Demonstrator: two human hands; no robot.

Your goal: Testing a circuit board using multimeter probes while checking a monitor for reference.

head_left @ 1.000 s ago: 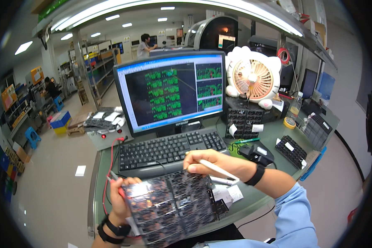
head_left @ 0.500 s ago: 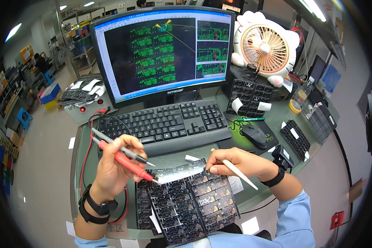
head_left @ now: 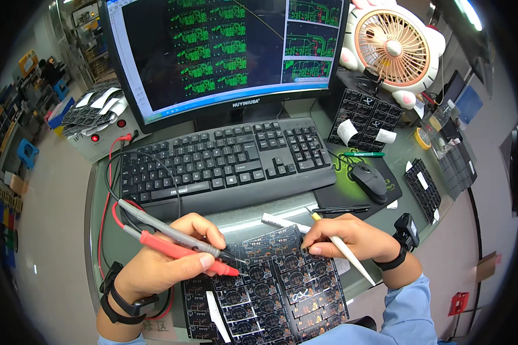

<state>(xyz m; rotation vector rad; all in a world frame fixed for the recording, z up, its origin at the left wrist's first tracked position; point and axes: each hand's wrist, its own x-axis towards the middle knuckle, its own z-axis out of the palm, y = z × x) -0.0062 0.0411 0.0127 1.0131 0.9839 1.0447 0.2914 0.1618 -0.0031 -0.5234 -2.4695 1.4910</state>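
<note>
My left hand (head_left: 155,269) is closed around two test probes, a red probe (head_left: 175,251) and a grey-and-black probe (head_left: 167,230). Their metal tips lie close together over the upper left part of a black circuit board panel (head_left: 285,282); whether they touch it I cannot tell. At the panel's top edge, my right hand (head_left: 354,238) pinches the board between thumb and fingers. The same hand also holds a slim white pen-like tool (head_left: 351,257) with a yellow collar and thin point. Another dark board panel (head_left: 197,305) lies partly under the first, beside a white paper strip (head_left: 217,316).
Behind my hands sit a black keyboard (head_left: 230,161) and a monitor (head_left: 213,95) with green circuit layouts. To the right are a mouse (head_left: 368,181), a green pen (head_left: 364,154), more board panels (head_left: 423,190) and a fan (head_left: 392,49). Probe leads run to a box (head_left: 101,141) at left.
My left hand has brought the probes down and toward the panel, their tips now closer together. My right hand still grips the board and white tool. The view has shifted nearer the bench.
</note>
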